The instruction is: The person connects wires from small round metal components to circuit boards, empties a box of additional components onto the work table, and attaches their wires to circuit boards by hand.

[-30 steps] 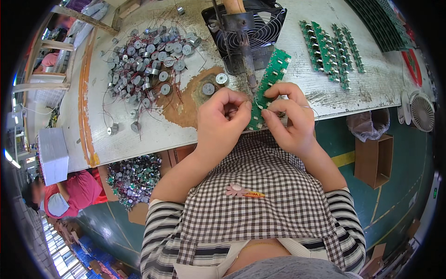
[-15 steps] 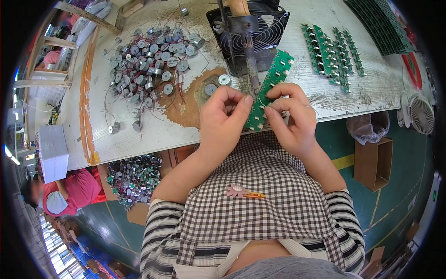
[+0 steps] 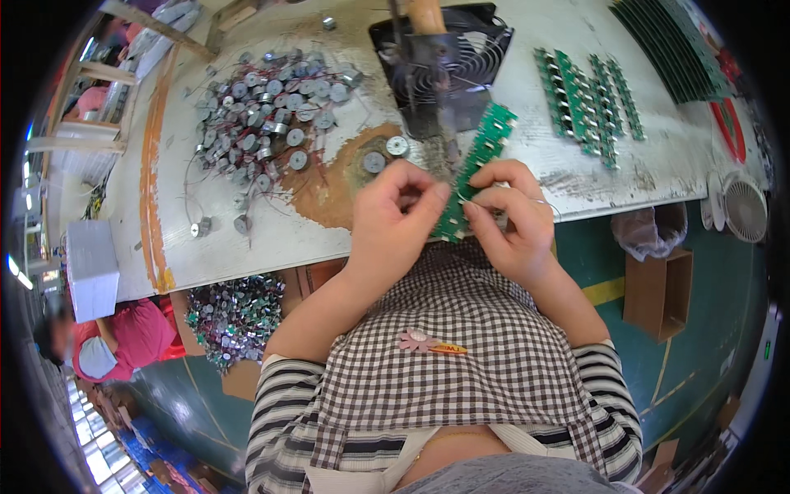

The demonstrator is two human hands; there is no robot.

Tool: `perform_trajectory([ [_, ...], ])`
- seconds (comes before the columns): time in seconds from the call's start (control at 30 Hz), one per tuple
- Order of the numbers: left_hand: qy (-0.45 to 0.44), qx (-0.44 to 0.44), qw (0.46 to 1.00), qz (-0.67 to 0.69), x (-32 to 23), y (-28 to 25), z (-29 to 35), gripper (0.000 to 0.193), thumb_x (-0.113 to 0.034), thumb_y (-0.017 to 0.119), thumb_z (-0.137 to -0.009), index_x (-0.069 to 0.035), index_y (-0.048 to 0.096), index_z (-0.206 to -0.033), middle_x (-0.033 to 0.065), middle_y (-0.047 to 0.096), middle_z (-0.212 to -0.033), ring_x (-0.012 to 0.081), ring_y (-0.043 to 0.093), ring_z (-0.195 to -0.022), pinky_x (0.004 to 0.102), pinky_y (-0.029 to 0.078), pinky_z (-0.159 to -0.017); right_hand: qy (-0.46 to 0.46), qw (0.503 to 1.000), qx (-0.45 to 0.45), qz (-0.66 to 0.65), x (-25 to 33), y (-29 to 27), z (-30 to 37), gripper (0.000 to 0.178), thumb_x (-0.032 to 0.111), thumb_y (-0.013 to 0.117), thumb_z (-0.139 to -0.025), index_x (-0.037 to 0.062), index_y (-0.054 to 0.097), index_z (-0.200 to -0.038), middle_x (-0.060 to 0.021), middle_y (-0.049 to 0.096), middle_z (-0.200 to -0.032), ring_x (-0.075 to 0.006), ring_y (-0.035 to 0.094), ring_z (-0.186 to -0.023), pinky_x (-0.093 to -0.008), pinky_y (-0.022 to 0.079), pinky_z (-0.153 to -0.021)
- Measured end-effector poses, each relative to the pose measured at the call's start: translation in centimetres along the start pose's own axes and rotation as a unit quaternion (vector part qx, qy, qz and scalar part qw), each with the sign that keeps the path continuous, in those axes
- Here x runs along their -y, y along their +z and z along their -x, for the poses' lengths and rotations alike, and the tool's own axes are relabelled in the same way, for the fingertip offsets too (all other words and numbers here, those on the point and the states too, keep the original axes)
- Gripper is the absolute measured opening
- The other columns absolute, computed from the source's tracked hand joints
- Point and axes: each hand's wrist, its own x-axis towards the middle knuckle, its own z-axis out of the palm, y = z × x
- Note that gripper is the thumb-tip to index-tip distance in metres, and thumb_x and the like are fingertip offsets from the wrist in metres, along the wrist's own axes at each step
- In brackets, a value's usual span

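Note:
A long green circuit board (image 3: 487, 142) slants between my hands over the table's near edge, small pale parts along its face. My right hand (image 3: 517, 218) has its fingers closed at the board's right edge, with a thin pale wire by the thumb tip. On the other side my left hand (image 3: 397, 216) is in a pinch, its tips against the board's left edge; what lies in the pinch is hidden. Just beyond the hands, a soldering iron (image 3: 445, 107) with a wooden handle points down toward the board. Two small round motors (image 3: 374, 162) sit left of it.
A heap of wired motors (image 3: 271, 107) covers the table's left. Behind the iron stands a black fan (image 3: 477, 49). Several populated boards (image 3: 580, 103) lie at right, near stacked dark boards (image 3: 666, 45). Below are a box of small parts (image 3: 234, 317) and a lined bin (image 3: 654, 230).
The circuit board has come slightly toward me, away from the iron's tip. My right hand has dropped a little with it, and my left hand has barely shifted.

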Motion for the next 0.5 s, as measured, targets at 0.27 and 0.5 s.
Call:
perform_trajectory([
  [0.27,0.051,0.097,0.989,-0.099,-2.1,-2.4,-1.2,0.015,-0.008,0.07,-0.078,-0.001,0.061,-0.088,0.0007,0.06,-0.077,0.0058,0.055,-0.066,0.021,0.046,-0.059,0.054,0.993,-0.062,-0.085,-0.7,-0.4,-0.1,0.007,-0.008,0.061,-0.079,-0.0033,0.056,-0.083,-0.0148,0.061,-0.087,-0.0166,0.056,-0.073,-0.0231,0.045,-0.06],
  [0.5,0.376,-0.19,0.756,-0.501,-3.7,-10.7,-10.6,0.013,-0.014,0.067,-0.073,-0.007,0.068,-0.085,0.0085,0.06,-0.09,0.0256,0.06,-0.078,0.0382,0.049,-0.069,0.125,0.975,-0.071,-0.171,-1.7,0.4,0.4,0.004,-0.008,0.056,-0.085,-0.004,0.055,-0.084,-0.0131,0.06,-0.091,-0.0102,0.055,-0.069,-0.0205,0.046,-0.059],
])
